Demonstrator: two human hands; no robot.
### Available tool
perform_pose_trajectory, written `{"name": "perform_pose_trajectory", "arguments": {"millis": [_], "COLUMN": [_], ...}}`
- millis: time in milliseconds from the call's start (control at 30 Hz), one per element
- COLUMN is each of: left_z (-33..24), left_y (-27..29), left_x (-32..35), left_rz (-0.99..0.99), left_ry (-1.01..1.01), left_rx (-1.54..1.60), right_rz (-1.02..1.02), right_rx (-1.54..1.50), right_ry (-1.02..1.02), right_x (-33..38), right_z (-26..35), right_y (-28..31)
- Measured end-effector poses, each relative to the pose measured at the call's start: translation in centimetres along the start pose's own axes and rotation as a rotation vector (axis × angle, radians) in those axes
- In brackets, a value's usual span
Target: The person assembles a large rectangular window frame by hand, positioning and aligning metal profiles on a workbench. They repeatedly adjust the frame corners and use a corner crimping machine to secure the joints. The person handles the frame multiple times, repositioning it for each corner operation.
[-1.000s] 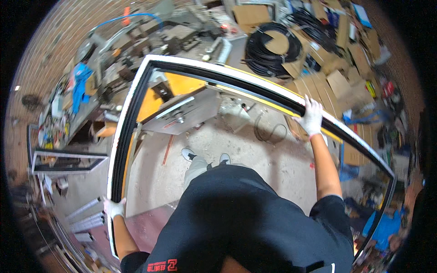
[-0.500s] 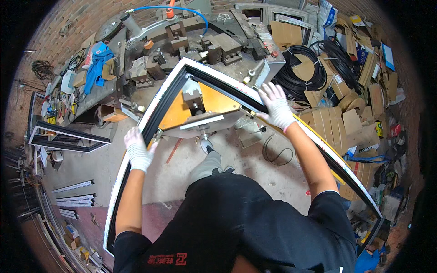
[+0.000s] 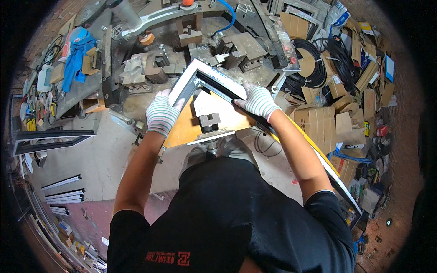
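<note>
My two hands, in pale striped knit gloves, hold a window or door frame [image 3: 223, 78], white outside with black inner profiles, near its mitred corner. My left hand [image 3: 163, 114] is wrapped round the left bar, its thumb on the inner side. My right hand [image 3: 259, 102] grips the right bar, fingers over the outer face and thumb inside. The corner points away from me. Inside the angle lies a yellow-orange plate [image 3: 234, 119] of a bench machine, with a dark metal block [image 3: 209, 120] at its middle. The right bar runs back past my right forearm.
Ahead is a heavy machine bed with steel clamping blocks [image 3: 243, 51] and a curved metal arm [image 3: 157, 19]. Cardboard boxes [image 3: 314, 125] and coiled black hose [image 3: 298, 84] crowd the right. Another frame [image 3: 54, 136] and several loose profiles [image 3: 63, 196] lie left.
Both hands have moved inward along the bars, closer to the corner, and their fingers now close round it. My body has leaned forward, so the machine looks nearer.
</note>
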State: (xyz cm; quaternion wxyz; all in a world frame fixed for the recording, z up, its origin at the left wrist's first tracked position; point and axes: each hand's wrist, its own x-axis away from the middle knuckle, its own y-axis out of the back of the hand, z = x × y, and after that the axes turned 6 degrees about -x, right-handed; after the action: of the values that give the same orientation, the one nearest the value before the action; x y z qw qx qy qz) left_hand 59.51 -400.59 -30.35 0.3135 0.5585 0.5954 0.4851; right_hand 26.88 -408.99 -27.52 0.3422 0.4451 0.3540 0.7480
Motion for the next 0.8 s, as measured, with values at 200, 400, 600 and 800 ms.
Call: {"name": "perform_pose_trajectory", "arguments": {"millis": [200,400,600,800], "left_z": [-0.4,-1.2,-1.5,-1.5], "left_y": [0.7,1.0,1.2,0.8], "left_x": [-1.8,-2.2,-2.1,-2.2], "left_rz": [0.245,0.252,0.300,0.282], "left_ry": [0.080,0.111,0.132,0.128], "left_rx": [0.016,0.026,0.007,-0.044], "right_rz": [0.147,0.187,0.159,0.185], "right_rx": [-0.100,-0.234,-0.199,-0.216], "right_ry": [0.089,0.156,0.155,0.132], "right_x": [-2.5,-3.3,-3.2,-3.3], "right_z": [-1.0,-1.8,-1.7,-1.7], "right_y": [0.5,0.3,0.3,0.6]}}
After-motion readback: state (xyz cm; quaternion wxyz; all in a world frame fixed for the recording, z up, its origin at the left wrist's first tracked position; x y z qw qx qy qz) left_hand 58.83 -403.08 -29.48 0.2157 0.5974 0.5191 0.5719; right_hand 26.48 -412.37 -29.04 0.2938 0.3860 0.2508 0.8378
